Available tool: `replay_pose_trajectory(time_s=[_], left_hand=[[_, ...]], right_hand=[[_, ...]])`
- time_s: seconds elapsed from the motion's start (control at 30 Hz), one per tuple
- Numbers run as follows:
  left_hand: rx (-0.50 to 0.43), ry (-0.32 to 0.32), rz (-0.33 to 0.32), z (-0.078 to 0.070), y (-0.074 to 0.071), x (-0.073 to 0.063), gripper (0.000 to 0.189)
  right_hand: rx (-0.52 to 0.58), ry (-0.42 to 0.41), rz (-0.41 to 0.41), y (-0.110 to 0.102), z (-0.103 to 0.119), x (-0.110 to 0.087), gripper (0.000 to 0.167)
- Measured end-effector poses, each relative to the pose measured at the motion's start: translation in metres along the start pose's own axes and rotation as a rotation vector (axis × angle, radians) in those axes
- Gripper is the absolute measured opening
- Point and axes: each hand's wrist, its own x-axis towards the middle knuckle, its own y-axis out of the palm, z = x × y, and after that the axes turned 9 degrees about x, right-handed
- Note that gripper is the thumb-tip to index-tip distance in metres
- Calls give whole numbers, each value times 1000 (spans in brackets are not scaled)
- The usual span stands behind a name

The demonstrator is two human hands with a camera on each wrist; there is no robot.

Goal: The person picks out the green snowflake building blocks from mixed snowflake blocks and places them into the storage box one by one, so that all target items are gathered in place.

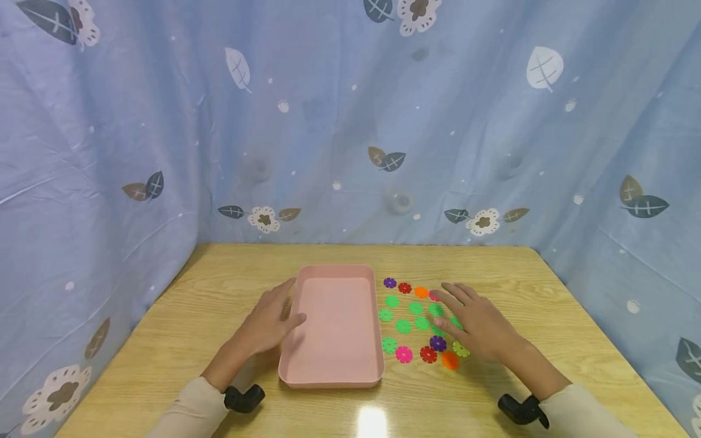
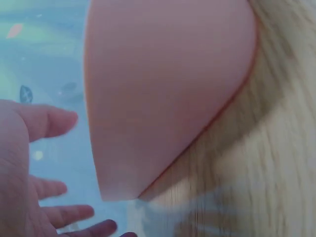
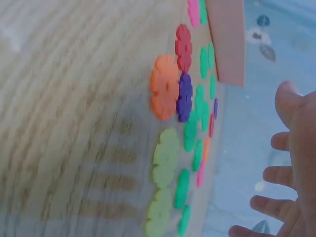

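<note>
Head view: The tray point(image 1: 336, 328) lies flat, open side up, between my hands. The discs point(image 1: 403, 326) lie to its right in loose rows. I judge the layout to serve reach: tray nearest my left hand point(image 1: 263, 322), discs nearest my right hand point(image 1: 484, 322). The spacing probably keeps most discs accessible singly. My left hand is at the tray's left rim, thumb apart from the fingers; contact cannot be confirmed here. My right hand is above the right-hand discs, pinching nothing. The table point(image 1: 246, 261) is pale, wood-grained, with glare point(image 1: 372, 421) toward my side. A blue curtain point(image 1: 328, 121), printed with leaves and flowers, hangs behind and at both sides.

Left wrist view: The tray's wall fills the centre, its shadow on the wood grain. My fingers are spread, with a visible gap between thumb and tray; nothing is gripped.

Right wrist view: My fingers are spread, clear of the discs. The orange disc point(image 3: 164, 88) lies close beside the purple disc point(image 3: 184, 98). Finger-like shadows cross the table. The curtain shows beyond.
</note>
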Motion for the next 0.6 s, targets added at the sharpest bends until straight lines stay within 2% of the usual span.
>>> replay_pose_trajectory(time_s=[0.1, 0.3, 0.43, 0.6], left_hand=[[-88, -59, 24, 1, 2, 2, 77], [-303, -146, 11, 5, 11, 4, 64], [-399, -165, 12, 5, 18, 5, 58], [-448, -160, 2, 4, 23, 4, 57]], right_hand=[[67, 43, 15, 2, -7, 1, 57], [148, 89, 24, 3, -22, 1, 50], [150, 84, 22, 1, -33, 3, 43], [159, 61, 44, -2, -47, 6, 42]])
